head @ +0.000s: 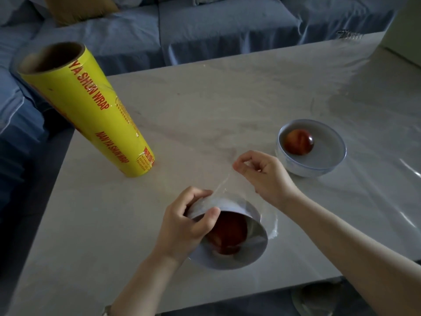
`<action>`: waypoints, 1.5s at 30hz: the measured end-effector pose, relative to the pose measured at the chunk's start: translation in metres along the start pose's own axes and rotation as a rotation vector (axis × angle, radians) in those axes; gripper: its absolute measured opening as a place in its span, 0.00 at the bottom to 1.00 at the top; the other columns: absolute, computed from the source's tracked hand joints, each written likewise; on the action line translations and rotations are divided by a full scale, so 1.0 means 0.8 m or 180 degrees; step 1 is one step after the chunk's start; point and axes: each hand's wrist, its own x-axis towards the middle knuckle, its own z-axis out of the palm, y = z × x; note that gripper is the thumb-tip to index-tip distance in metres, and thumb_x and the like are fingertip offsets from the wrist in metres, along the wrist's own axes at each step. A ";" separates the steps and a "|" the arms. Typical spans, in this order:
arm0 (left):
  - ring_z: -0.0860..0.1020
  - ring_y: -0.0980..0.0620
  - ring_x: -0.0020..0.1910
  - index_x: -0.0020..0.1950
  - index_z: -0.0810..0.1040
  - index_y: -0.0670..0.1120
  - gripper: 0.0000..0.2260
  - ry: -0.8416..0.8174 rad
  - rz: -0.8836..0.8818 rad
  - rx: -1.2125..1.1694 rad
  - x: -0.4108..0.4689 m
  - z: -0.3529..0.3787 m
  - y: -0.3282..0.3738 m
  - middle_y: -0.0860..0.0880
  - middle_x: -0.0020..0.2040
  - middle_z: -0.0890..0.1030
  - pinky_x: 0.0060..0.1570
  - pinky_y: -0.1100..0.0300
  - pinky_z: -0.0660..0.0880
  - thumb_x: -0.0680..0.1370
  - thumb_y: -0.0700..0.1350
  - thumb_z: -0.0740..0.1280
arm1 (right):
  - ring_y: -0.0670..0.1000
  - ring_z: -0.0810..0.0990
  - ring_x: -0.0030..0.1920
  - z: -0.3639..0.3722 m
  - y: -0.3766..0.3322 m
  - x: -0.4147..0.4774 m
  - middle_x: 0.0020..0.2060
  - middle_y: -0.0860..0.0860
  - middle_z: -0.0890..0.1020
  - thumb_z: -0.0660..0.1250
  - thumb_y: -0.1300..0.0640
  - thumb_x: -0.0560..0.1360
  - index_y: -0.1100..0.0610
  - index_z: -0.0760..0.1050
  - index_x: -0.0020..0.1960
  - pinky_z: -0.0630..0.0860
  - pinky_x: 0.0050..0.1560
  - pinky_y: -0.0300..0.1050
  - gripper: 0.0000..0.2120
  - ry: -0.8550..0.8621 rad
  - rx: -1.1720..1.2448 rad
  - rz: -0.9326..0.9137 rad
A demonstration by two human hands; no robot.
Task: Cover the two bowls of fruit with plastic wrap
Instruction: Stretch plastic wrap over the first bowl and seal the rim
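Note:
A white bowl (252, 245) with a red fruit (230, 233) inside sits near the table's front edge, tilted toward me. My left hand (184, 226) grips its near-left rim, thumb over the edge. My right hand (266, 176) pinches a strip of clear plastic wrap (222, 184) and holds it stretched up from that bowl's far rim. More film clings around the bowl's right side. A second white bowl (328, 167) with a red fruit (299, 142) stands further right; film looks stretched flat over its top.
A tall yellow roll of plastic wrap (91, 110) stands upright on the left part of the pale marble table (205, 106). A blue sofa (205, 26) runs behind the table. A shiny sheet lies across the table's right side.

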 end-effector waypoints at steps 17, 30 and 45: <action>0.77 0.63 0.53 0.53 0.77 0.68 0.15 -0.0775 0.0537 -0.0001 -0.001 -0.016 0.002 0.63 0.54 0.79 0.52 0.73 0.69 0.68 0.54 0.65 | 0.41 0.71 0.29 0.008 0.045 0.003 0.29 0.43 0.76 0.70 0.59 0.68 0.49 0.77 0.34 0.67 0.31 0.34 0.07 -0.1244 -0.1492 0.0597; 0.78 0.63 0.52 0.50 0.77 0.58 0.13 -0.0651 0.0390 0.0059 -0.001 -0.011 -0.005 0.62 0.53 0.80 0.51 0.72 0.71 0.66 0.55 0.66 | 0.38 0.75 0.55 -0.022 -0.018 -0.064 0.54 0.36 0.77 0.72 0.37 0.61 0.43 0.72 0.62 0.72 0.58 0.36 0.31 -0.1634 -0.1315 -0.0021; 0.78 0.56 0.45 0.44 0.77 0.51 0.14 -0.0567 -0.0602 -0.0049 0.028 -0.038 0.001 0.49 0.46 0.82 0.45 0.66 0.72 0.64 0.57 0.61 | 0.49 0.78 0.42 -0.003 0.009 -0.048 0.48 0.64 0.82 0.71 0.32 0.53 0.63 0.80 0.49 0.77 0.51 0.55 0.38 -0.1004 0.0244 0.0752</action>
